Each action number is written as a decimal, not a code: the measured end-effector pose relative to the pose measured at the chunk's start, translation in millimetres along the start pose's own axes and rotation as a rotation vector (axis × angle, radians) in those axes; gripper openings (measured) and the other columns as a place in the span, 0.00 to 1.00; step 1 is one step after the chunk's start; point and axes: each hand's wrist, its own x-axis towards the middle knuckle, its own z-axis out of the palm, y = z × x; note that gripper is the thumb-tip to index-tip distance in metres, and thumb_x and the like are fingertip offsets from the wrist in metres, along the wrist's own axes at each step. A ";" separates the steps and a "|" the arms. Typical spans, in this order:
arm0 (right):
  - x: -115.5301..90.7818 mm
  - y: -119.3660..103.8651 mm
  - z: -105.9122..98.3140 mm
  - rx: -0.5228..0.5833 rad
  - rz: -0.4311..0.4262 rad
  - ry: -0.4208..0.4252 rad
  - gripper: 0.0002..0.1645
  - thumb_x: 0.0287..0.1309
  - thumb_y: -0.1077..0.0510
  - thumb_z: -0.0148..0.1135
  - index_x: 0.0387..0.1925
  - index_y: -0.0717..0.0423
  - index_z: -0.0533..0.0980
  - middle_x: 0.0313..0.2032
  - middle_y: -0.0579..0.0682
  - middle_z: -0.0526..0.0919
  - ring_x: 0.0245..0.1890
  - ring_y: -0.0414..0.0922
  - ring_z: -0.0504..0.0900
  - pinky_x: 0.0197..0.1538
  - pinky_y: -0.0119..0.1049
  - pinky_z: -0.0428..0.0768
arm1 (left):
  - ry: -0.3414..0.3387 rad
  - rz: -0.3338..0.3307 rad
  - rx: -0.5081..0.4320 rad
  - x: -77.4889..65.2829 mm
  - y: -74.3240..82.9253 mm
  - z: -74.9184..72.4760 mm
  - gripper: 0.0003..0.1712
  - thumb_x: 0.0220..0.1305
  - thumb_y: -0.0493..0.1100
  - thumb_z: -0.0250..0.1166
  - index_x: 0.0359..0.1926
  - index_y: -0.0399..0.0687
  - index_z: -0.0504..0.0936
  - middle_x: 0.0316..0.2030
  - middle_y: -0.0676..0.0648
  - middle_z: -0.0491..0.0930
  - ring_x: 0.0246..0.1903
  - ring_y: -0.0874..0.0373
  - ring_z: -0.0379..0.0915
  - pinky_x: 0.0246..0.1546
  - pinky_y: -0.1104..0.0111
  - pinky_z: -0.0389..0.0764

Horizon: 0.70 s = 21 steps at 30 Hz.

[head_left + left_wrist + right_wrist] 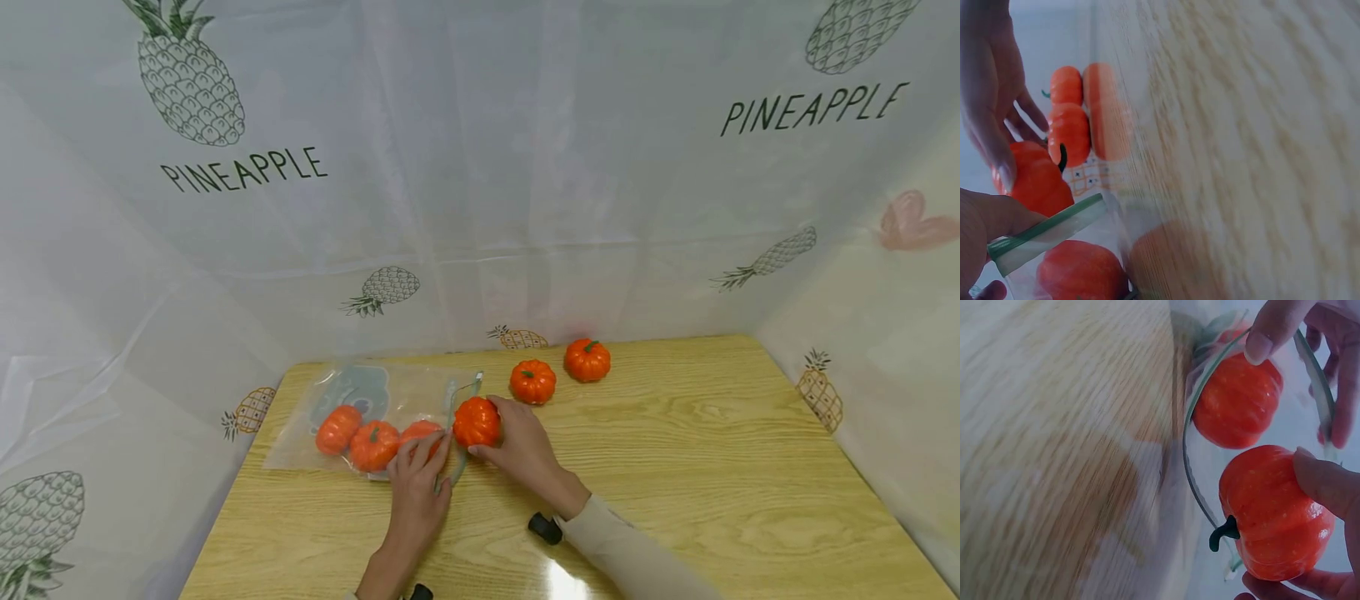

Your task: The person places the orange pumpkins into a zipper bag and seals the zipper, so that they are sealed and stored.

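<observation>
My right hand (527,444) grips a small orange toy pumpkin (477,422) between thumb and fingers, right at the mouth of a clear zip bag (420,385). In the right wrist view the dark green stem (1225,532) of this pumpkin points toward the table. With thumb and fingers, my left hand (417,487) holds the bag by its green-edged mouth (1047,232), and the two lips stand apart. Inside the bag lie three more pumpkins (374,447) in a row; the one nearest the mouth (1239,403) is partly hidden by my left fingers in the head view.
Two loose pumpkins, one nearer (533,382) and one farther right (588,360), rest near the table's back edge. The wooden table (712,450) meets a white pineapple-print curtain (480,192) at the back and sides. A black wrist device (545,528) sits by my right sleeve.
</observation>
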 end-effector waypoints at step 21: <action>22.0 -12.4 26.7 0.017 0.103 0.063 0.47 0.57 0.47 0.81 0.69 0.66 0.71 0.58 0.60 0.84 0.54 0.58 0.81 0.58 0.54 0.81 | 0.018 0.026 0.008 -0.5 -1.5 1.4 0.47 0.29 0.21 0.84 0.61 0.37 0.87 0.59 0.44 0.83 0.55 0.42 0.70 0.46 0.49 0.66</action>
